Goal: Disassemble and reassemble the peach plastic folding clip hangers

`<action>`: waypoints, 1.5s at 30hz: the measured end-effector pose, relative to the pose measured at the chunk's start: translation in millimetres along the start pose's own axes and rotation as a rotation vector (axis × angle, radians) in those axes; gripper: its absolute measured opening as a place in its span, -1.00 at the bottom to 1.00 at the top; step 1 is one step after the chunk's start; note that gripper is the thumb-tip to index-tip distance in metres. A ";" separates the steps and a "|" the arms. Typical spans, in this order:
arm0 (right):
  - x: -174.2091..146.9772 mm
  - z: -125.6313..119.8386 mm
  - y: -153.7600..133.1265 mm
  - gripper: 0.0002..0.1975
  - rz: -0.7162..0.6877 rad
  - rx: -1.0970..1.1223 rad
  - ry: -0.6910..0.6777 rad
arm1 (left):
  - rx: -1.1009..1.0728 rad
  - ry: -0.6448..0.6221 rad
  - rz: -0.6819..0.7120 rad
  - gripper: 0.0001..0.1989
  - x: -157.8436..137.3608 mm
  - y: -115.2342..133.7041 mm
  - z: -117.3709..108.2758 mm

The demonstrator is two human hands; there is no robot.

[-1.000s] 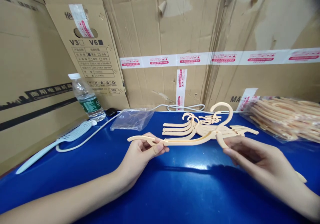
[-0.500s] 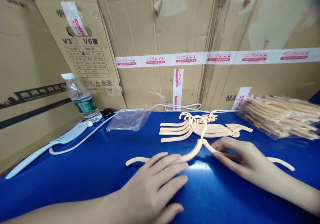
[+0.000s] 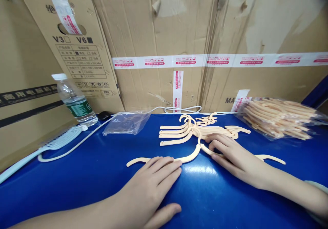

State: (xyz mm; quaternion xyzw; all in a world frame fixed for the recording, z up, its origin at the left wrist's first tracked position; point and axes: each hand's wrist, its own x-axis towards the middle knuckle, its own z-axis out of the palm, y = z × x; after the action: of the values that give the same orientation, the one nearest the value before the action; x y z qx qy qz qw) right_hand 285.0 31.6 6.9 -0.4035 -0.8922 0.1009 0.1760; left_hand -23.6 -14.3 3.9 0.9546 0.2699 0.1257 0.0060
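Observation:
A cream plastic folding hanger lies spread on the blue table, its hook pointing away from me. My left hand rests with outstretched fingers across the hanger's left arm, the thumb held apart on the near side. On the opposite arm, my right hand has its fingers on the far side and its thumb on the near side, gripping it; part of that arm is hidden beneath the hand. Just behind, several folded hangers lie stacked, their hooks bunched together. Small cream pieces sit beyond that stack.
At the right is a clear bag of cream hanger parts. To the left are a water bottle, a pale blue hairbrush, a flat plastic bag and a white cable. Cardboard boxes wall the back.
My view has shifted slightly, so most things appear further left. The hanger sits lower and flatter, nearer the stack. My left fingers lie flatter on it, and my right hand has moved along with it.

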 end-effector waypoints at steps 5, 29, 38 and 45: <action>4.5 4.0 0.3 -0.83 0.012 0.063 0.034 | -0.008 -0.010 -0.118 -0.46 1.3 -1.9 -0.8; -0.3 -0.5 -9.6 -0.87 0.033 0.002 0.065 | -0.012 0.055 -0.161 -0.63 1.2 4.0 0.0; 7.1 8.3 -2.0 -0.85 0.015 0.024 0.126 | 0.079 0.089 -0.190 -0.58 -0.2 -0.8 5.8; 4.1 2.5 0.8 -0.86 0.015 0.022 0.093 | 0.125 0.152 -0.209 -0.55 -0.4 -1.9 8.2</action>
State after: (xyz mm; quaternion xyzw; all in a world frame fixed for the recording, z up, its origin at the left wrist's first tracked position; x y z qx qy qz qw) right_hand 282.1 35.1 5.3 -0.4127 -0.8788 0.0931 0.2209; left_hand -22.9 -12.4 -4.2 0.9077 0.3746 0.1792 -0.0608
